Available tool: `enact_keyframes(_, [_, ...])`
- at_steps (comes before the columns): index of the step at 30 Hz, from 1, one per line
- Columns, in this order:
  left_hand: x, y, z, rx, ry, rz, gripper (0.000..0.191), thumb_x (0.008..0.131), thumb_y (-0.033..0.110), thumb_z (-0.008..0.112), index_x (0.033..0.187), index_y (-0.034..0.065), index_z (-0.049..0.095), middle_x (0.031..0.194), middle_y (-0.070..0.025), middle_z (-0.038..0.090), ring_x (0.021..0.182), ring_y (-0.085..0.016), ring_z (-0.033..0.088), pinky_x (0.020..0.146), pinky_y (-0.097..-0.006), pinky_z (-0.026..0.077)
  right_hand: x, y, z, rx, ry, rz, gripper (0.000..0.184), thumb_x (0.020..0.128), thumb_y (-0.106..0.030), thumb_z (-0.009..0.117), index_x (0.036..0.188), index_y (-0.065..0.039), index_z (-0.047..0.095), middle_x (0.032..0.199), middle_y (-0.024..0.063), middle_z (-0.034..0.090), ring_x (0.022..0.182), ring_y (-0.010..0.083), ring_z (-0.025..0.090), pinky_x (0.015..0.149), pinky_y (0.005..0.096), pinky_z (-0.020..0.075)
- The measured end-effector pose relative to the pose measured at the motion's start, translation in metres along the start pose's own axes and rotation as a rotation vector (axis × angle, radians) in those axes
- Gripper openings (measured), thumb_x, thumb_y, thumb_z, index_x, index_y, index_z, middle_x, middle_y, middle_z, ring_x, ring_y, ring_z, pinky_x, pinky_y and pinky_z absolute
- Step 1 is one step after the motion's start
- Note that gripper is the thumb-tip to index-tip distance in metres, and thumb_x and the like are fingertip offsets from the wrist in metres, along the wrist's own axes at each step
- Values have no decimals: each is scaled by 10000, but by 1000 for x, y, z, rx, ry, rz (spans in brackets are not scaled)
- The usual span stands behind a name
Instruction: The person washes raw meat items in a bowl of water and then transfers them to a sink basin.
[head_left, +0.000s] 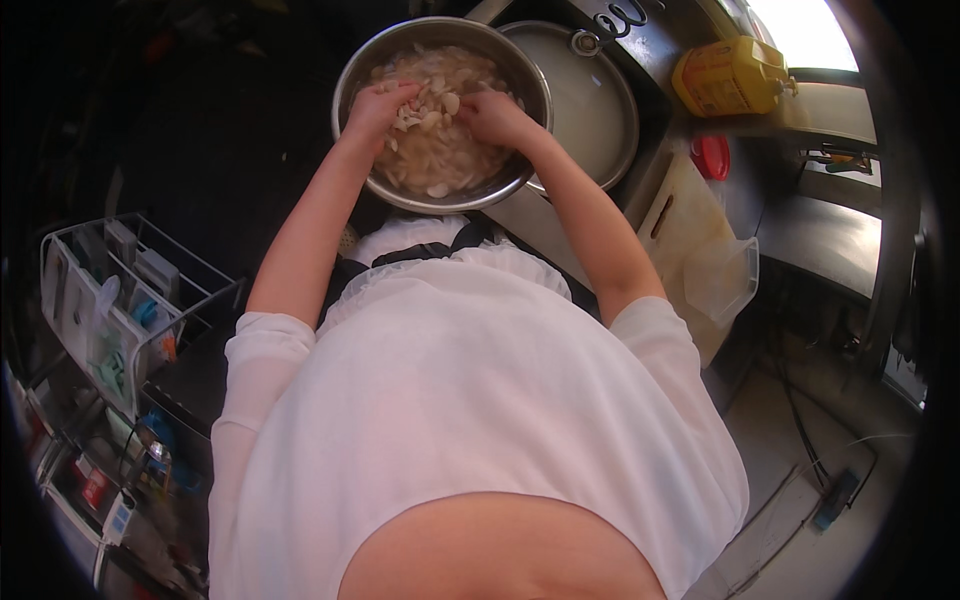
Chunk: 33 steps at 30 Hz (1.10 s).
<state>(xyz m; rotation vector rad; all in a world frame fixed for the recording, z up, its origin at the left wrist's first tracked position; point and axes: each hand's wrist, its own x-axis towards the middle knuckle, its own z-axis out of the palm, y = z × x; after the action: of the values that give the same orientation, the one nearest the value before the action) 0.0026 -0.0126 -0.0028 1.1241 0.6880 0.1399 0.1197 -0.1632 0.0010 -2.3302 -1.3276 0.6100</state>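
Observation:
A large stainless-steel bowl (442, 206) is in front of me, holding many pale, thin oval slices (427, 169) in cloudy liquid. Both of my hands reach into it. At the left side, my left hand (377, 112) is cupped around some of the slices, and a few cling to its fingers. Opposite it, my right hand (496, 118) dips among the slices with its fingertips hidden, so its grip cannot be made out. Just right of the bowl, and partly behind it, lies a wide round metal basin (589, 112) of whitish liquid.
A coiled hose (619, 21) hangs by the basin. Further right are a yellow plastic jug (727, 75), a red lid (710, 157), a worn cutting board (671, 217) and a clear plastic container (721, 281). On the left stands a white wire rack (135, 300).

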Motion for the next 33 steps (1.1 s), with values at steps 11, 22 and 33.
enact_keyframes(11, [-21, 21, 12, -146, -257, -181, 158, 761, 175, 632, 859, 53, 609, 714, 4, 578, 632, -97, 561, 574, -210, 434, 3, -37, -14, 1478, -166, 311, 326, 900, -318, 408, 1025, -51, 548, 539, -62, 346, 448, 34, 280, 404, 172, 223])
enact_keyframes(22, [-1, -2, -1, -96, -149, 48, 161, 823, 208, 550, 794, 56, 596, 713, -1, 572, 648, -83, 536, 579, -205, 411, 9, -44, 4, 778, 241, 179, 258, 809, -225, 553, 966, -25, 597, 608, -7, 533, 514, 68, 457, 462, 201, 361])
enact_keyframes(33, [-11, 7, 11, 53, -187, 65, 192, 838, 229, 533, 856, 46, 590, 758, 0, 590, 678, -70, 533, 609, -193, 417, 18, -35, 17, 1193, 153, 175, 283, 848, -244, 497, 1009, -26, 579, 588, -17, 496, 500, 55, 417, 443, 187, 324])
